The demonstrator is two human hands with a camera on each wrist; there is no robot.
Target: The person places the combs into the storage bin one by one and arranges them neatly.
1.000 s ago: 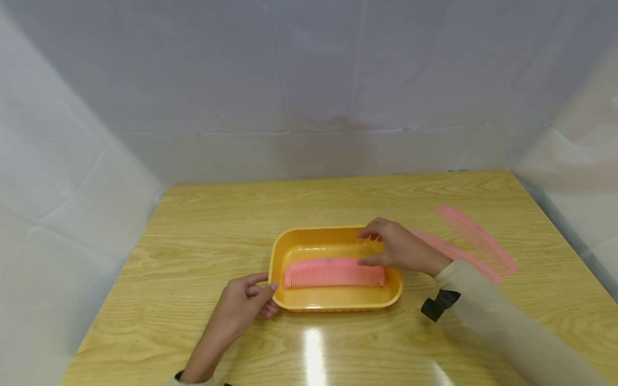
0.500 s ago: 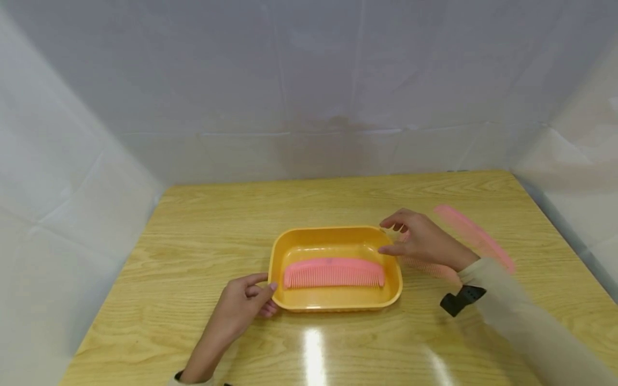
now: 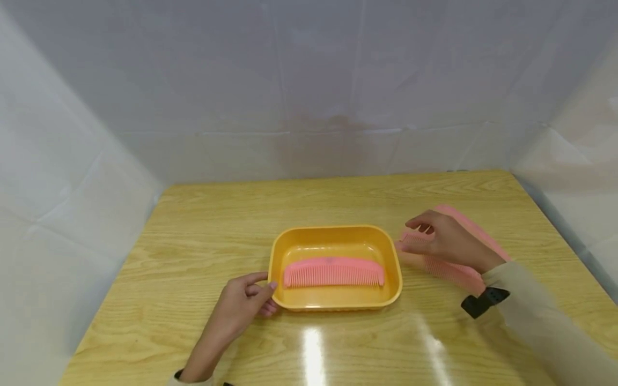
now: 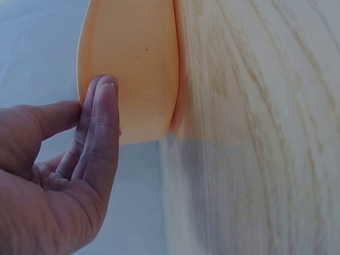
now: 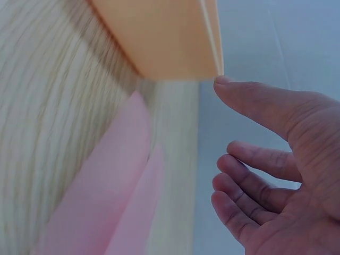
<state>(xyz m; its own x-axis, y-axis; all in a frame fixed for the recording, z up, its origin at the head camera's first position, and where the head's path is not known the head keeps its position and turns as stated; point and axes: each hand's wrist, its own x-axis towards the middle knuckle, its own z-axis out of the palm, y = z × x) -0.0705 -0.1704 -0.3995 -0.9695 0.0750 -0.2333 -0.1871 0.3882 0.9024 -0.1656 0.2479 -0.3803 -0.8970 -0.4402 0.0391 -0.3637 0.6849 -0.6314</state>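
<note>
A yellow plastic tray (image 3: pixel 333 307) stands on the table with a pink comb (image 3: pixel 333 272) lying in it, teeth toward me. My left hand (image 3: pixel 238 305) pinches the tray's left rim; in the left wrist view the thumb is at the rim and the fingers lie along the outer wall (image 4: pixel 138 64). To the right of the tray, my right hand (image 3: pixel 446 238) hovers over two more pink combs, the nearer comb (image 3: pixel 456 273) and the farther comb (image 3: pixel 478 230), both partly hidden by it. In the right wrist view its fingers (image 5: pixel 255 186) are loosely bent and hold nothing.
The wooden table (image 3: pixel 207 220) has its far edge close to a pale sheet (image 3: pixel 232 155) that hangs behind it and along both sides. Light glares off the tabletop in front of the tray. A black strap (image 3: pixel 485 302) circles the right wrist.
My right hand has drawn back from over the comb in the tray and moved right, over the two combs on the table. My left hand, the tray and its comb stay put.
</note>
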